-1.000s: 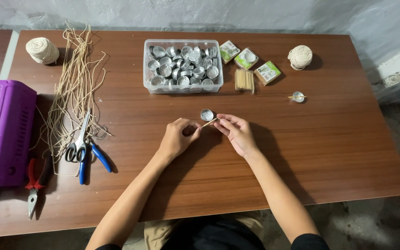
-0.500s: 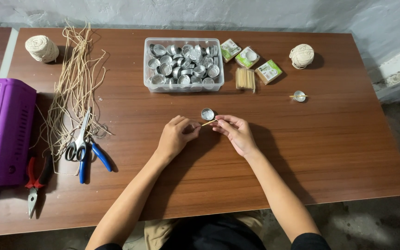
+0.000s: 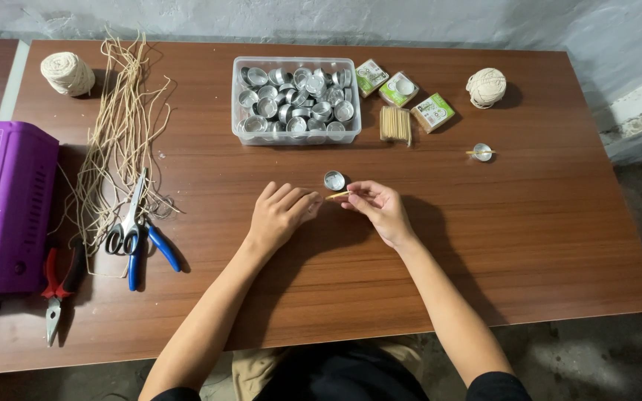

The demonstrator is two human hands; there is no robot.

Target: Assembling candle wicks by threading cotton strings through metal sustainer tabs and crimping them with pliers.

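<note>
Seen from above, a person sits at a brown wooden table (image 3: 529,245) with both bare forearms stretched forward. The left hand (image 3: 280,215) and the right hand (image 3: 377,208) meet near the table's middle, fingers pinched together on a short, thin wooden stick (image 3: 338,195) held between them. A single small metal cup (image 3: 334,180) sits on the table just beyond the fingertips, touching neither hand as far as can be told. Judging by what lies around, the work looks barely begun: only one other cup with a stick laid across it (image 3: 481,153) stands apart to the right, while a clear plastic box (image 3: 296,100) is full of empty metal cups. Beside the box lie a bundle of wooden sticks (image 3: 395,123), three small green packets (image 3: 400,90) and a ball of pale twine (image 3: 486,87). To the left are loose cut strings (image 3: 117,141), another twine ball (image 3: 67,73), scissors (image 3: 129,219), blue-handled pliers (image 3: 150,249), red-handled pliers (image 3: 59,286) and a purple machine (image 3: 5,208). Behind the table runs a rough, pale wall (image 3: 336,18); the grey floor (image 3: 633,364) is bare concrete.
</note>
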